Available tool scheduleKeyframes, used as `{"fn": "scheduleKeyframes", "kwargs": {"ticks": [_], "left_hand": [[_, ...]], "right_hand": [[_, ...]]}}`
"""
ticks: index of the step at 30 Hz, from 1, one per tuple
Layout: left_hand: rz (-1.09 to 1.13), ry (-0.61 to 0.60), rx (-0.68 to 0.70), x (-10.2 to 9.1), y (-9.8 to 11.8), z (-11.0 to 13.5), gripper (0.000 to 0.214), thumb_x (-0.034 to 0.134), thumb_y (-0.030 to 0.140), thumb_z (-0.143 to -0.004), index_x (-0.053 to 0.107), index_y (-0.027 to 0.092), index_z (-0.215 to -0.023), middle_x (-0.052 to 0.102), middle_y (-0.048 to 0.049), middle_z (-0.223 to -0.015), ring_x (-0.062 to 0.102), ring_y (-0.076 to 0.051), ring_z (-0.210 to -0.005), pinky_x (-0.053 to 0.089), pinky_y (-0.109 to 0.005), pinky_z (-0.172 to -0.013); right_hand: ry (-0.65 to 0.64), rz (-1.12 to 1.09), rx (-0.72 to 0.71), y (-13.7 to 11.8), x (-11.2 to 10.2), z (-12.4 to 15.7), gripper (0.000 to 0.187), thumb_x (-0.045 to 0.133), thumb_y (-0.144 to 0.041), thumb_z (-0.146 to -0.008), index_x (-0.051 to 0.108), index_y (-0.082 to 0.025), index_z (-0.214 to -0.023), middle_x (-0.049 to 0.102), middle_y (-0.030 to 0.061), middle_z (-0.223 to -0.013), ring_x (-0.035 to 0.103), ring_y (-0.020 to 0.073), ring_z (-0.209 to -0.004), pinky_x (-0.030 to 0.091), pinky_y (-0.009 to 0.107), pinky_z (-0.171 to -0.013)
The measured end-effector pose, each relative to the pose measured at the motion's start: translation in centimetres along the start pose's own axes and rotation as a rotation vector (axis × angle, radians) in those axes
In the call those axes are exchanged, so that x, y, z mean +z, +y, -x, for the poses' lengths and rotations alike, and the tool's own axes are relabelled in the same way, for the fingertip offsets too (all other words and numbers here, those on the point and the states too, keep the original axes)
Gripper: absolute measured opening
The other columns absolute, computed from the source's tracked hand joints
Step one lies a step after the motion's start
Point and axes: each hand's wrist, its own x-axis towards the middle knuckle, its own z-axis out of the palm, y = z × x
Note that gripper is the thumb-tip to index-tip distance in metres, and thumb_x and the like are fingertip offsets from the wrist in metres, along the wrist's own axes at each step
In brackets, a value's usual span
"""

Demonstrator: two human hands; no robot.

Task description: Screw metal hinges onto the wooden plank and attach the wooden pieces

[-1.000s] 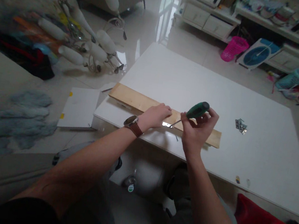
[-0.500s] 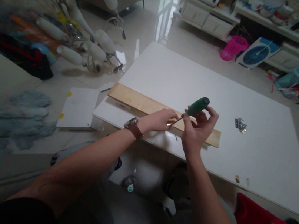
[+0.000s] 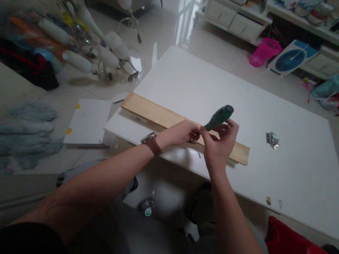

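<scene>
Gripping green screwdriver (image 3: 220, 116): right hand (image 3: 217, 146) | left hand (image 3: 183, 132): curled over board (image 3: 149, 110), hold unclear | round label (image 3: 148, 211) unreadable

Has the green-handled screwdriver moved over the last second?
Yes. The green-handled screwdriver has shifted slightly left in the picture, farther from the metal hardware pile.

Looks forward and steeply down from the head, above and just outside the near edge of the white tabletop (image 3: 220, 83). Sits near enough to show left hand (image 3: 183, 132) and right hand (image 3: 219, 145) closely, yet reaches past the far edge to a low cabinet (image 3: 220, 14) well beyond.
</scene>
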Motion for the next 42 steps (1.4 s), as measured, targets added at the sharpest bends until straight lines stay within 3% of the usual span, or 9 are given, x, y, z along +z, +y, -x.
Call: {"fn": "scheduleKeyframes", "kwargs": {"ticks": [5,10,16,22,28,32,36,42], "left_hand": [[0.043,-0.029,-0.005,-0.2,0.0,-0.1,0.013,0.066,0.008,-0.086,0.078,0.013,-0.085,0.081,-0.0086,-0.087,0.073,-0.019,-0.082,0.057,-0.032,-0.081],[0.155,-0.045,0.013,-0.6,0.2,0.0,0.016,0.062,0.005,-0.088,0.075,0.014,-0.083,0.079,-0.0055,-0.085,0.071,-0.016,-0.081,0.056,-0.03,-0.08],[0.097,-0.004,0.037,-0.8,0.4,-0.1,0.017,0.063,0.005,-0.087,0.075,0.015,-0.08,0.079,-0.0044,-0.084,0.07,-0.016,-0.084,0.055,-0.03,-0.085],[0.101,-0.003,0.033,-0.6,0.0,-0.1,0.02,0.06,0.001,-0.083,0.074,0.014,-0.079,0.077,-0.0032,-0.079,0.069,-0.015,-0.075,0.052,-0.027,-0.074],[0.149,-0.002,0.014,-0.7,0.2,-0.1,0.012,0.068,0.005,-0.084,0.076,0.013,-0.083,0.078,-0.004,-0.082,0.071,-0.015,-0.08,0.054,-0.027,-0.079],[0.189,-0.037,0.018,-0.9,0.3,-0.2,0.013,0.067,0.007,-0.085,0.079,0.013,-0.085,0.079,-0.0042,-0.082,0.07,-0.014,-0.077,0.054,-0.027,-0.079],[0.169,-0.006,-0.01,-0.9,0.3,-0.2,0.014,0.068,0.008,-0.086,0.08,0.014,-0.083,0.077,-0.0031,-0.078,0.068,-0.013,-0.073,0.053,-0.026,-0.078],[0.182,0.034,-0.023,-0.8,0.5,0.0,0.012,0.068,0.005,-0.084,0.076,0.011,-0.078,0.075,-0.0035,-0.078,0.066,-0.011,-0.071,0.052,-0.024,-0.074]], "right_hand": [[-0.007,0.0,0.011,0.3,0.0,0.0,0.053,0.074,-0.023,-0.077,0.049,-0.033,-0.122,0.059,-0.0048,-0.094,0.069,0.015,-0.081,0.062,0.028,-0.065],[-0.008,-0.047,0.012,0.1,0.0,0.2,0.053,0.072,-0.021,-0.075,0.047,-0.033,-0.121,0.063,-0.003,-0.102,0.072,0.0151,-0.084,0.063,0.029,-0.069],[-0.055,-0.028,0.033,0.5,-0.2,-0.1,0.051,0.079,-0.026,-0.073,0.05,-0.03,-0.114,0.065,-0.0026,-0.1,0.072,0.0178,-0.089,0.065,0.034,-0.073],[-0.112,0.101,0.09,1.6,-0.6,-0.4,0.048,0.085,-0.034,-0.071,0.053,-0.028,-0.107,0.064,-0.0054,-0.084,0.068,0.0165,-0.072,0.06,0.031,-0.061],[-0.098,0.135,0.114,0.9,-0.9,-0.3,0.045,0.084,-0.03,-0.073,0.053,-0.028,-0.106,0.066,-0.0079,-0.075,0.071,0.0172,-0.065,0.056,0.029,-0.057],[-0.111,0.103,0.132,0.7,-0.9,-0.2,0.045,0.082,-0.028,-0.074,0.054,-0.028,-0.109,0.07,-0.0068,-0.076,0.074,0.0189,-0.068,0.058,0.03,-0.06],[-0.14,0.082,0.12,0.9,-1.1,-0.2,0.046,0.083,-0.032,-0.075,0.054,-0.028,-0.111,0.071,-0.0057,-0.08,0.075,0.0192,-0.069,0.062,0.034,-0.065],[-0.138,0.1,0.098,1.2,-1.2,-0.2,0.046,0.088,-0.039,-0.074,0.057,-0.028,-0.106,0.071,-0.0043,-0.082,0.072,0.0184,-0.068,0.062,0.032,-0.062]]}}
